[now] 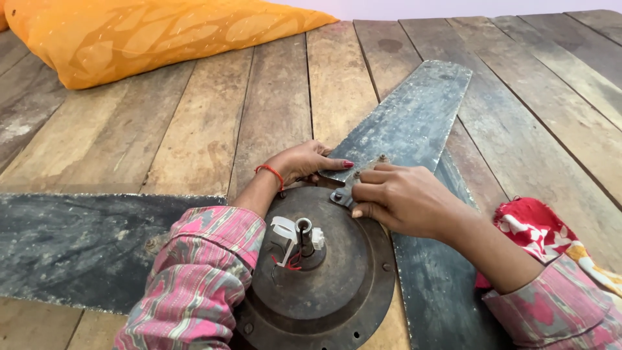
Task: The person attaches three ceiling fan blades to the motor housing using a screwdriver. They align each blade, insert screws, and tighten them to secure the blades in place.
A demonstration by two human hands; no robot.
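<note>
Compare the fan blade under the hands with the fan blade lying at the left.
The upper blade points away toward the far planks; the left blade lies crosswise toward the frame's left edge. The left hand and right hand rest on the upper blade's bracket end; nothing touches the left blade, though a pink sleeve hides its inner end. Both are dark, dusty, and meet the round motor housing.

Bare planks (194,129) ahead; pillow (149,32) blocks far left.

Both arms wear pink patterned fabric sleeves (194,279), the left wrist a red thread bracelet (272,174), and one fingernail red polish (348,164).
</note>
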